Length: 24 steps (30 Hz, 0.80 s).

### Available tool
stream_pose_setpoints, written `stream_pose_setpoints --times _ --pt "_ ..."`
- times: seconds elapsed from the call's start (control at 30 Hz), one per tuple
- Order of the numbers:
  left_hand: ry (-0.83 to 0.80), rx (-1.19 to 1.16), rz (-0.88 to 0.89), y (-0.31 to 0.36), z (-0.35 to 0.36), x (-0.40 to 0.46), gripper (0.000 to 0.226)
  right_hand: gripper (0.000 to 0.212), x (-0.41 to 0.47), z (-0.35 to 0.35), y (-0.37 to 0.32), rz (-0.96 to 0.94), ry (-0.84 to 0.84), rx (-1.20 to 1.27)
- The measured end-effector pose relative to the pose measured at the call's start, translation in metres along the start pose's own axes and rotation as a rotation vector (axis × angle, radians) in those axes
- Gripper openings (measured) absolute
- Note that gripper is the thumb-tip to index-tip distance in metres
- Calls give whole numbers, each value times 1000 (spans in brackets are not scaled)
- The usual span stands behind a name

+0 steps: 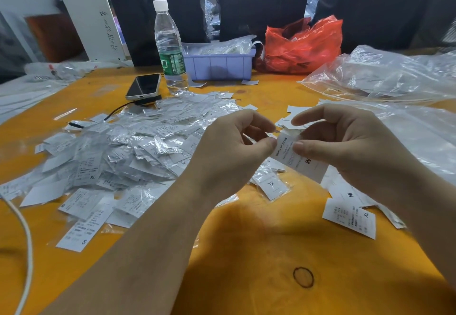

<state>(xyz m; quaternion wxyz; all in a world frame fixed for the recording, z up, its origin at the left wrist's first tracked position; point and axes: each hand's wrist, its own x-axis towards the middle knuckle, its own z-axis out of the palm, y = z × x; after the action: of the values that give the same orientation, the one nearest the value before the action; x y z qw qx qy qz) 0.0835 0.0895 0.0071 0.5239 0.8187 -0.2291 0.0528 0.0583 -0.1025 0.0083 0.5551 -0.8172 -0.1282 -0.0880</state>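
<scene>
**Size-M label pinched in both hands above the table**

Nearest you, a thin black ring [303, 277] lies on the orange table [246, 253]. A white cable [27, 240] is cut off at the left edge.

Your left hand [229, 152] and right hand [345, 147] meet in mid-air. Each pinches the top edge of one white label [308, 166] between curled thumb and forefinger. It reads "MADE IN CHINA" and "M"; the fine print is too small to read. Your thumbs hide its upper corners.

Below it lies a bagged tag [272, 186] marked "XL".

Left: a heap of sleeved labels [123, 152], with "XL" and "S" legible.

Farther back:
- a phone [143, 86]
- a water bottle [170, 45], green wrapper unreadable
- a purple tray [219, 64]
- a red bag [303, 43]
</scene>
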Motion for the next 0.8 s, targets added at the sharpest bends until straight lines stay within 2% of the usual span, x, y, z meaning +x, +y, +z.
stream_pose_setpoints --times 0.2,0.4,0.57,0.67,0.8 --pt "-7 36 4 -1 2 -1 7 32 0 3 1 -12 2 19" --pt "-12 116 114 2 8 -6 13 28 1 4 5 -8 15 -19" --pt "-37 86 122 0 9 -6 14 26 2 4 7 -8 8 -47" --pt "-61 75 93 -1 10 -5 5 25 2 4 6 -13 7 -26" --pt "-109 27 12 -3 11 -2 16 23 1 5 5 -1 -8 8"
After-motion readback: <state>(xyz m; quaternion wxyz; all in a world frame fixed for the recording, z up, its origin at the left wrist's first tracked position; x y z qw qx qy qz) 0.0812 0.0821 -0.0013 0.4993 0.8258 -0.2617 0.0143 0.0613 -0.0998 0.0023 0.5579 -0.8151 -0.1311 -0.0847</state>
